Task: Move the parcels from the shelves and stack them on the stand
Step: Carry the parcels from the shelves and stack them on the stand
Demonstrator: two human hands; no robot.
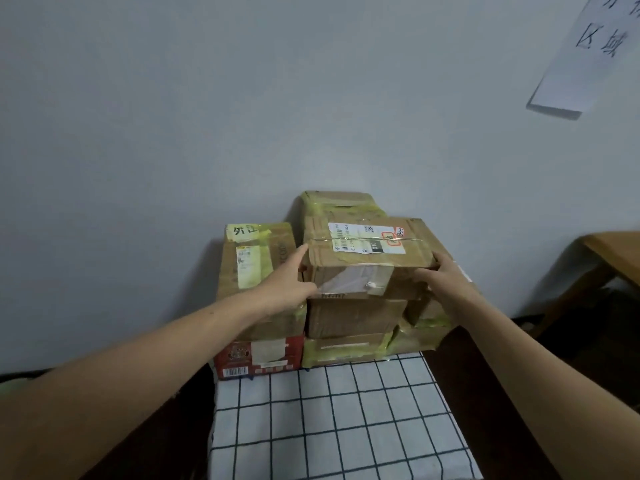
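My left hand (287, 282) lies against the left side of the labelled parcel (367, 251), its fingers (298, 256) straight and together. My right hand (446, 275) grips the near right corner, fingers curled round the edge and thumb on the front face. Between my fingers the parcel appears to rest on top of the stack at the back of the stand (329, 410). I judge the main risk to be a tip: the lower parcels (356, 318) beneath my right fingers look crushed and uneven, so the top one could slide off that way. A hard push could also ram it into the yellow-taped parcel (336, 202) beyond my fingertips. The tall parcel (256, 271) just left of my left fingers crowds them. Open room lies toward me, over the checked cloth. The wooden table (616, 254) stands well right of my right fingers.
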